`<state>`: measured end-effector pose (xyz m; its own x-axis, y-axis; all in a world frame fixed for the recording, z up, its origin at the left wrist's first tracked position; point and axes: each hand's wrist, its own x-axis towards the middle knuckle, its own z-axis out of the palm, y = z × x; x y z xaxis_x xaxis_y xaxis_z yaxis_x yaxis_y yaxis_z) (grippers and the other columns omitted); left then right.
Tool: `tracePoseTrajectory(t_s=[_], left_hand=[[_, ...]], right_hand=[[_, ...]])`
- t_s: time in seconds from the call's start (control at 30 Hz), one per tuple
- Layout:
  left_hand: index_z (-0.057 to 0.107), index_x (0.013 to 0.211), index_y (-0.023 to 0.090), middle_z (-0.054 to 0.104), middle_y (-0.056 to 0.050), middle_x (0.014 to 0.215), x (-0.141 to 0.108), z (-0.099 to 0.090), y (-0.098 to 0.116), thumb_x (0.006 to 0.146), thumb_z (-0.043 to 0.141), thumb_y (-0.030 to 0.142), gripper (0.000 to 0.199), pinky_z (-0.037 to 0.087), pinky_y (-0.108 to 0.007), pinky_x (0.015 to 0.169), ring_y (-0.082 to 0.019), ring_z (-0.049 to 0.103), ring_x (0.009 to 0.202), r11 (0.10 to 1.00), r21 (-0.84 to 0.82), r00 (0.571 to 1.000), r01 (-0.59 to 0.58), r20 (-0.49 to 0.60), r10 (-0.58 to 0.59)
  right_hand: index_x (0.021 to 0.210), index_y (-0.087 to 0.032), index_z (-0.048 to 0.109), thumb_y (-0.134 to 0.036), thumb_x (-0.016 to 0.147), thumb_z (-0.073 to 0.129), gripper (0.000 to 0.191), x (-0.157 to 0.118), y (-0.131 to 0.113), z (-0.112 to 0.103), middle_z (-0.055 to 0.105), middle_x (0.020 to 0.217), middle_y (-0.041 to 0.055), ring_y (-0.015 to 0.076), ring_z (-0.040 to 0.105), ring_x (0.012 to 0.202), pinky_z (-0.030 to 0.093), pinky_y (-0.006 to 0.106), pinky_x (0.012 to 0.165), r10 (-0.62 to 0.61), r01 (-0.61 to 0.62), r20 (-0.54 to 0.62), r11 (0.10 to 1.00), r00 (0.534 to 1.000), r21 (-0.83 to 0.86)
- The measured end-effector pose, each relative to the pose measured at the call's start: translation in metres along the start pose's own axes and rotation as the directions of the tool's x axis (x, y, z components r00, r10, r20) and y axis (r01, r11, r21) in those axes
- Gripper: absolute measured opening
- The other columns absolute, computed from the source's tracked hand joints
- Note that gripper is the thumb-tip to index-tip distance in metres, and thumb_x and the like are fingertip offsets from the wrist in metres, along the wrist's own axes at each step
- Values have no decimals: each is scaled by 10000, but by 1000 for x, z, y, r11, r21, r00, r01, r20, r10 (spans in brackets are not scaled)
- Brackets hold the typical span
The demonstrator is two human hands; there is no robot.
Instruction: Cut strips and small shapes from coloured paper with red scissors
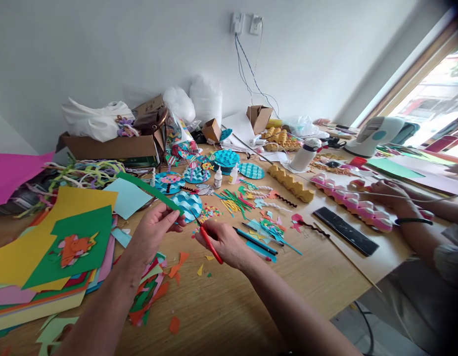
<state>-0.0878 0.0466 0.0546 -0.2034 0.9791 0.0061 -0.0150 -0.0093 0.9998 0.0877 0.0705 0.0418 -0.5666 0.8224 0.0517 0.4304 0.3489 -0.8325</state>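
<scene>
My left hand (158, 225) pinches a long green paper strip (149, 189) near its right end, and the strip slants up to the left. Just to the right, my right hand (223, 242) holds red-handled scissors (211, 244), their blades pointing up-left toward the strip's end. Whether the blades touch the paper is hard to tell. Beneath the hands lies a teal wavy disc (188, 203) with small confetti dots (210, 212) beside it. Paper scraps (151, 291) in orange, green and red are scattered below my left hand.
Coloured paper sheets (80, 247) are stacked at the left. Pens (256, 241), a black phone (345, 231) and a pink egg-carton strip (353, 202) lie to the right. Another person's hands (390, 195) rest at the far right. Glue bottles (217, 178) stand behind my hands.
</scene>
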Motion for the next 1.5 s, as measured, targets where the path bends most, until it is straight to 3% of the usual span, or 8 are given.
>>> tracePoseTrajectory(t_s=[0.1,0.43,0.7,1.5], left_hand=[[616,712,174,656,2,661,-1,1,-1,662,680,318,165,510,-268,600,-152,624,641,999,-44,1000,22,9,-21],[650,772,173,671,-1,686,-1,3,-2,678,673,308,166,518,-250,602,-136,623,632,998,-49,996,45,75,-41],[648,787,191,676,6,710,0,2,-7,701,663,303,141,525,-240,611,-124,623,636,995,-67,989,68,133,-58],[623,784,166,664,4,696,0,2,-7,722,633,272,123,521,-242,607,-118,615,612,993,-40,983,112,150,-105]], right_hand=[[606,-173,472,-409,814,507,317,-6,-4,-3,394,504,-47,72,307,477,215,214,466,-24,23,0,989,1000,-146],[672,-171,529,-429,844,449,321,-2,-8,-2,474,546,-12,80,320,478,188,229,481,-36,33,-1,930,999,-367],[663,-172,512,-419,844,454,312,-3,-10,-2,487,549,-4,84,341,489,190,230,493,-39,33,-6,916,999,-400],[730,-177,561,-385,849,432,273,-6,-10,2,587,601,19,98,450,518,205,221,498,-16,-17,-57,838,998,-545]])
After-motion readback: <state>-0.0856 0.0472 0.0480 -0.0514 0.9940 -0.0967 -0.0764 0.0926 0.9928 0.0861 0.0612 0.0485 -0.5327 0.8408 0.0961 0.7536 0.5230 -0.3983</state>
